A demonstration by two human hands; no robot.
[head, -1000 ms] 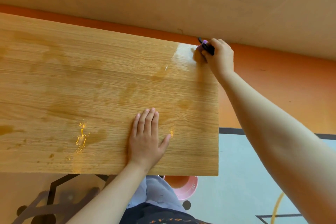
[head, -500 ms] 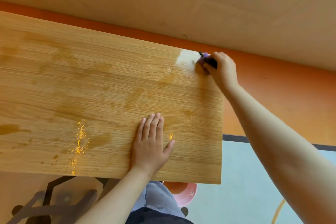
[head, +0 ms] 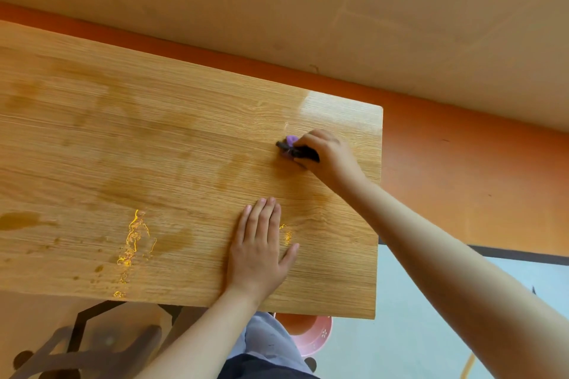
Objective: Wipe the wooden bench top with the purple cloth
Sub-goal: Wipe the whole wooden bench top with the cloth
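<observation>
The wooden bench top fills the left and middle of the head view, with wet streaks and darker damp patches on it. My right hand is closed around a bunched purple and dark cloth, pressing it onto the wood near the right end. Only a small part of the cloth shows past my fingers. My left hand lies flat on the bench top near the front edge, fingers together, holding nothing.
An orange strip runs along the base of the beige wall behind the bench. Below the front edge a pink bowl sits on the floor, and a black metal frame shows at lower left. The bench ends at the right.
My right hand has drawn the cloth from the far right corner toward me and to the left, onto the middle of the board. My left hand has stayed flat in place.
</observation>
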